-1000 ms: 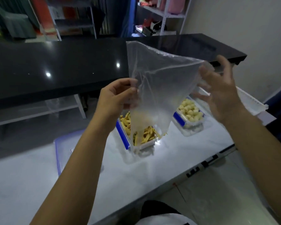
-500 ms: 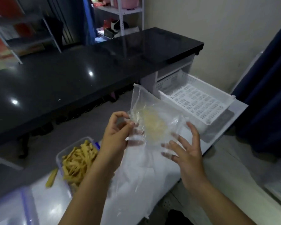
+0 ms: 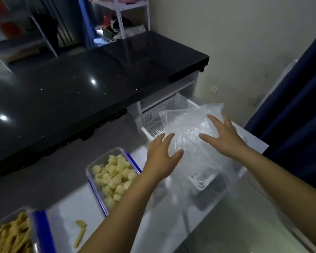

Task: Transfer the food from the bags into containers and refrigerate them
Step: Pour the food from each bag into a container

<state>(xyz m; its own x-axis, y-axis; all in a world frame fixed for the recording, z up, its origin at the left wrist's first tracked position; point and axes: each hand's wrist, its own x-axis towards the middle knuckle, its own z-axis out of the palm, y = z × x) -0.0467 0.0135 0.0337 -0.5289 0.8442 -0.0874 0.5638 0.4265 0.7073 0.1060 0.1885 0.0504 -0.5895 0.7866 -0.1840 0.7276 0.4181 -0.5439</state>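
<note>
While both hands spread flat on it, the crumpled clear bag (image 3: 188, 132) lies over the white slotted basket (image 3: 153, 121), its length running from the near table edge up toward the wall. Left hand (image 3: 161, 157) and right hand (image 3: 224, 136) are wide open, fingers splayed, pressing rather than gripping (the plastic blurs whatever is inside). Beside them sit a container of pale lumps (image 3: 113, 174) and another of yellow strips (image 3: 13, 234), cut off, on the white table (image 3: 69, 214) below a black counter (image 3: 80, 84).

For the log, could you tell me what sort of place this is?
Probably a home kitchen or pantry corner: a glossy black countertop, food containers on a white worktop, and metal storage shelving behind.
</note>
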